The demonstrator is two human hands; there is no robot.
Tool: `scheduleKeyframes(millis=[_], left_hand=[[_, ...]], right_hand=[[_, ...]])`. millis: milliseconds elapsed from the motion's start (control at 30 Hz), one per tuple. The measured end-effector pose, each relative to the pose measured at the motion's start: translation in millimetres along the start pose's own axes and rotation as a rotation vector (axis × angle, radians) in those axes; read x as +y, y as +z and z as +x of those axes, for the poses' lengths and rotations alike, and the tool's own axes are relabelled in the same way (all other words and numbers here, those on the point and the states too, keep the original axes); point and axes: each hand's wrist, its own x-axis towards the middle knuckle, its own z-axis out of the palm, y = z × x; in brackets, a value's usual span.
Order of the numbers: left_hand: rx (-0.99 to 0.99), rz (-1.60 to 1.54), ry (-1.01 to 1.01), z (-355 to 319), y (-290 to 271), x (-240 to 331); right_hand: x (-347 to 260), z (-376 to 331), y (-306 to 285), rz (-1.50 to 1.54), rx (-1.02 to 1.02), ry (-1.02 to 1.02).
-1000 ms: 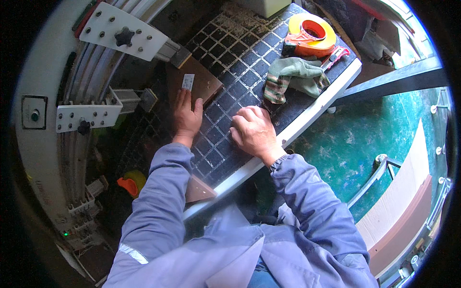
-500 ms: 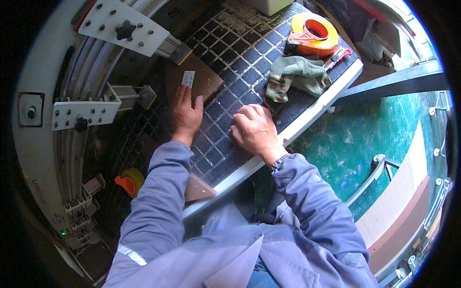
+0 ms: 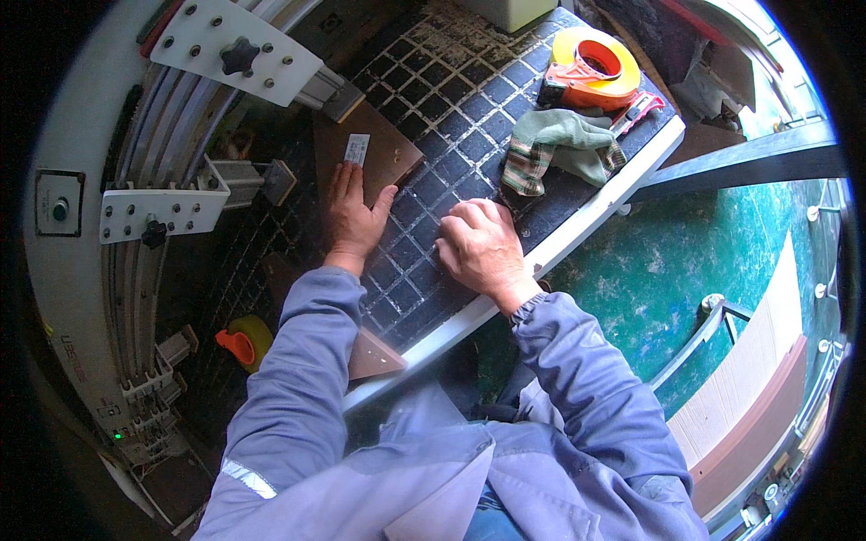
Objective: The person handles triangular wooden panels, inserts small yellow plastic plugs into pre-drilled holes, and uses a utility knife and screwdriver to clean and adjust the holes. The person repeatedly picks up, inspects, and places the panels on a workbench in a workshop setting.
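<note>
While the left hand point(image 3: 356, 221) lies flat across a brown, angular board point(image 3: 388, 158) with a white label point(image 3: 356, 148), the right hand point(image 3: 483, 245) curls closed on the gridded black surface point(image 3: 406, 270), any contents hidden. A bolted white bracket point(image 3: 280, 72) crowds the board; knitted green fabric point(image 3: 564, 135) lies near an orange tape dispenser point(image 3: 577, 88).

The left arm point(image 3: 302, 352) rises from the lower left of the frame; the left hand point(image 3: 354, 225) lies flat left of centre, fingers together toward the top, thumb spread rightward. The right arm point(image 3: 582, 365) slants up from the lower right; the right hand point(image 3: 483, 248), near centre, has curled fingers, its back uppermost.
</note>
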Motion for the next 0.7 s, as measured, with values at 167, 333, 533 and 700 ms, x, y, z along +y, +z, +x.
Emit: scheduleKeyframes(millis=[167,333,533,700], left_hand=[[0.040,0.055,0.042,-0.5,-0.1,-0.1],[0.034,0.073,0.041,0.1,-1.5,1.1],[0.022,0.064,0.023,0.6,-3.2,2.6],[0.022,0.011,0.027,1.6,-3.0,2.0]], right_hand=[[-1.0,0.3,-0.8,-0.009,0.002,0.002],[-1.4,0.6,-1.7,-0.009,0.001,0.003],[-1.7,0.6,-1.9,-0.005,0.006,0.006],[-2.7,1.4,-3.2,0.008,0.016,0.007]])
